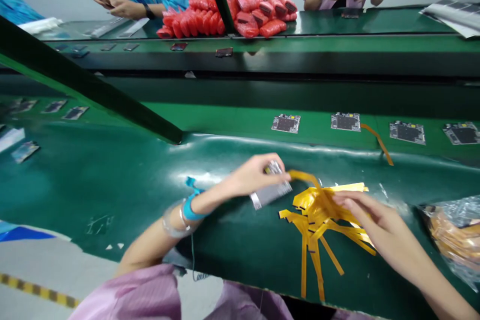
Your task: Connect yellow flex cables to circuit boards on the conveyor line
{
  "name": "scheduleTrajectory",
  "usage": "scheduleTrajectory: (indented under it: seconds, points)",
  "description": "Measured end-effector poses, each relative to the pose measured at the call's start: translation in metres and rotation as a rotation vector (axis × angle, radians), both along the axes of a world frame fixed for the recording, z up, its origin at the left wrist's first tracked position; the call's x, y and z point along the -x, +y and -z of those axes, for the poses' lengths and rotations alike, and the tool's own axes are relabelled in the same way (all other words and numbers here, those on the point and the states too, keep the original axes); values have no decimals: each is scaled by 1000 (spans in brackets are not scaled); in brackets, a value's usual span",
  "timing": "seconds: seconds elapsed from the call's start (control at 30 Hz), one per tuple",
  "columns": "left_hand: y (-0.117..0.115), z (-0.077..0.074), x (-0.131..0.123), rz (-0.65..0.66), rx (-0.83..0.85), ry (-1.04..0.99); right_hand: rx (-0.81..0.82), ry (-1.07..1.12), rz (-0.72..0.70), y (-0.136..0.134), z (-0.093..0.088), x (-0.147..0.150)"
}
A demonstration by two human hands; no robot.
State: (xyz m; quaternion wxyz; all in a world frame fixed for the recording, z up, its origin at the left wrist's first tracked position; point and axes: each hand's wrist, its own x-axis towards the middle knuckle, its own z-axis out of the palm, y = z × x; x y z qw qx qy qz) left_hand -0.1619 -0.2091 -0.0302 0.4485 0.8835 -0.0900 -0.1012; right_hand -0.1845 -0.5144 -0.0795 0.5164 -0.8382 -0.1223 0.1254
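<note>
My left hand (258, 175) is closed on a small circuit board (273, 194), which is slightly blurred. An orange flex cable (304, 176) runs from its fingertips to the right, toward a loose pile of orange flex cables (313, 205) on the green mat. Over the right side of that pile, my right hand (375, 217) has thumb and forefinger close together on a flex cable; the exact grip is partly hidden. A blue wrist strap (191, 207) and a clear bangle circle my left wrist.
Several circuit boards (285, 123) lie along the green belt (232, 117), one with a flex cable (378, 142) hanging off. A plastic bag of flex cables (455, 235) lies at right. A dark green post (112, 95) slants across the left. Red wrapped bundles (247, 10) and two co-workers are beyond.
</note>
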Motion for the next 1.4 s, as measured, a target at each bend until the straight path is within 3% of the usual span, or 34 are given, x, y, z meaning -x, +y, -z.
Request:
scheduleTrajectory:
  seconds: [0.13,0.23,0.3,0.37,0.43,0.5,0.7,0.8,0.9,1.0,1.07,1.13,1.2,1.3,1.4]
  points:
    - [78,-31,-70,-312,-312,-192,153,-251,-25,-2,18,-26]
    - [131,-53,-119,-332,-768,-333,219,-299,-158,11,24,-37]
    - [152,-60,-143,-312,-888,-323,232,-334,-252,20,25,-39]
    - [158,-59,-158,-314,-912,-329,234,-381,-348,28,24,-38]
    - [149,-52,-167,-329,-906,-383,258,-423,-419,32,22,-36]
    - [125,-40,-173,-293,-876,-459,289,-456,-447,35,20,-35]
    - [14,6,-187,149,-709,-563,198,-458,-419,30,12,-32]
    - [-22,20,-196,267,-655,-519,123,-406,-329,19,9,-28]
    - [-38,19,-199,253,-635,-477,-135,-276,-164,7,6,-25]
    - [-48,5,-181,220,-605,-511,-489,-204,-3,3,2,-25]
    - [-56,-5,-150,202,-568,-579,-555,-205,80,5,-3,-24]
    - [-67,-12,-107,164,-491,-652,-469,-222,132,10,-7,-21]
    - [-77,-15,-59,110,-265,-693,-352,-280,191,16,-9,-16]
    - [-86,-13,3,128,-66,-573,-264,-395,281,20,-4,-4]
    - [-88,-9,37,138,8,-410,-215,-481,256,19,0,8]
